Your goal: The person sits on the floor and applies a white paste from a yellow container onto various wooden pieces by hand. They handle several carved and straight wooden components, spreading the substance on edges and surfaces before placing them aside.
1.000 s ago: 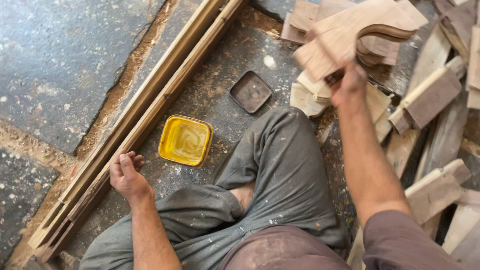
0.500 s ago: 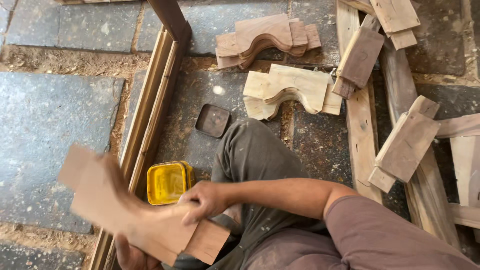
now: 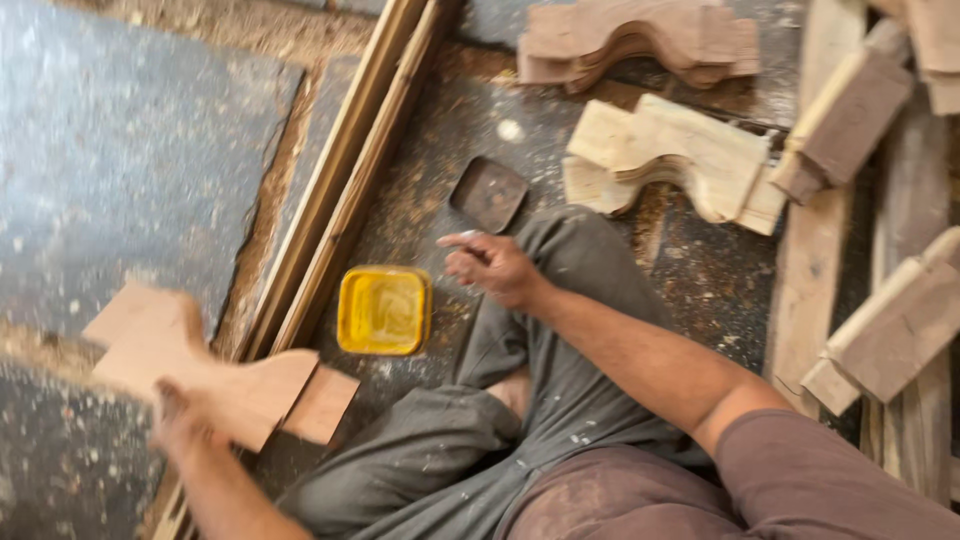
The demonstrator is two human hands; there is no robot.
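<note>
I sit cross-legged on a stone floor in grey trousers. My left hand (image 3: 185,420) grips a flat carved wooden piece (image 3: 200,370) with a curved outline, held low at the left over the floor; it is blurred. My right hand (image 3: 495,268) hovers over my knee with fingers loosely apart and nothing in it, just right of a square yellow container (image 3: 384,310) of yellow liquid.
A small dark square tray (image 3: 488,193) lies beyond the yellow container. Long wooden strips (image 3: 350,170) run diagonally across the floor. Stacks of carved wooden pieces (image 3: 680,160) lie ahead, and planks with blocks (image 3: 890,330) at the right.
My right hand has let go of the carved piece and moved right toward the yellow container. My left hand now holds the piece alone, lower at the left.
</note>
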